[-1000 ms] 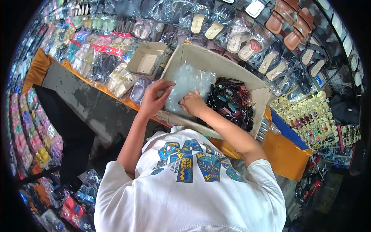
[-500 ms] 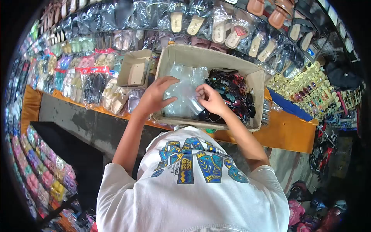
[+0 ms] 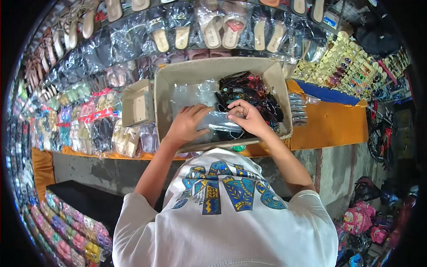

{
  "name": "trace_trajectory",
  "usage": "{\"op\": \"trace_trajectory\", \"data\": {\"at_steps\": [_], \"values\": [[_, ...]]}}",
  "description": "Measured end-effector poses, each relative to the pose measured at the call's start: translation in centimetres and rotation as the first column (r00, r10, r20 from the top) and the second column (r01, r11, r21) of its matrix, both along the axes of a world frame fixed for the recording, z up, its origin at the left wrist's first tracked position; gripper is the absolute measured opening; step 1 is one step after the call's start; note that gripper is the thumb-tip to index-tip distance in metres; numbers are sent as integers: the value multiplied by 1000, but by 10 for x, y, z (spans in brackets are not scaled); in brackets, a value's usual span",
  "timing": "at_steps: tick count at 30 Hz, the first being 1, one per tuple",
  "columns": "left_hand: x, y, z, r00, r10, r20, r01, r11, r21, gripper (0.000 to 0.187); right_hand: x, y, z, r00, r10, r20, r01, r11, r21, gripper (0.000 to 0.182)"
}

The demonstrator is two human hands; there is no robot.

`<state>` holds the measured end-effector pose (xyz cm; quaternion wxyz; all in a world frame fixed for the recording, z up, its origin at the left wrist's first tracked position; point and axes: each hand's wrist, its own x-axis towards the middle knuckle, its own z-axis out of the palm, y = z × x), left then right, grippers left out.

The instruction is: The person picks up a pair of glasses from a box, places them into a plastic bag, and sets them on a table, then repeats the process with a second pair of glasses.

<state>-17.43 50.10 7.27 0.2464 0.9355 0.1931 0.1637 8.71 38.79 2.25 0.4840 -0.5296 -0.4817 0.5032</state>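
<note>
A clear plastic bag (image 3: 222, 122) stretches between my two hands, low over the cardboard box (image 3: 167, 82). My right hand (image 3: 248, 118) pinches its right end between thumb and fingers. At the other end is my left hand (image 3: 187, 125), fingers spread and thumb apart, with the fingertips right at the plastic. More clear plastic bags (image 3: 193, 93) lie flat in the left half of the box. Dark-framed sunglasses (image 3: 255, 93) are heaped in the right half, some with red and green parts.
A smaller cardboard box (image 3: 135, 104) stands left of the large one. Bagged sandals (image 3: 213, 29) line the racks behind. On the right, a row of packed items (image 3: 299, 111) sits by the box on orange cloth (image 3: 329, 127), near a blue cloth (image 3: 327, 92) and many pale yellow-tagged items (image 3: 351, 66).
The plastic bag has come lower, toward the near side of the box, and lies more level between my hands. My left hand has moved down to its left end. The view has shifted.
</note>
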Motion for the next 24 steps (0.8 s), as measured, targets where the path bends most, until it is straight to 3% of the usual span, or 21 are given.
{"op": "trace_trajectory", "data": {"at_steps": [5,8,10,11,12,14,18,24], "values": [[13,8,-7,996,83,23,-83,996,18,75,59,26,4,929,-181,322,154,982,106,22],[18,9,-9,992,116,56,-117,993,21,74,106,45,15,680,-275,680,250,958,138,24],[22,7,-9,990,130,56,-131,991,5,74,137,61,5,504,-235,831,290,952,93,25],[23,6,-9,987,150,56,-149,989,-14,75,150,67,-1,355,-196,914,237,965,115,21],[25,5,-9,987,153,58,-152,988,-13,75,161,75,-9,353,-196,915,234,965,116,21],[25,2,-11,984,168,55,-166,985,-47,77,174,86,-19,87,60,994,271,959,-82,18],[23,0,-11,983,153,104,-148,988,-48,78,168,95,-30,100,113,989,373,917,-142,24],[22,0,-13,973,180,146,-178,984,-28,77,166,102,-35,96,152,984,364,915,-176,27]]}}
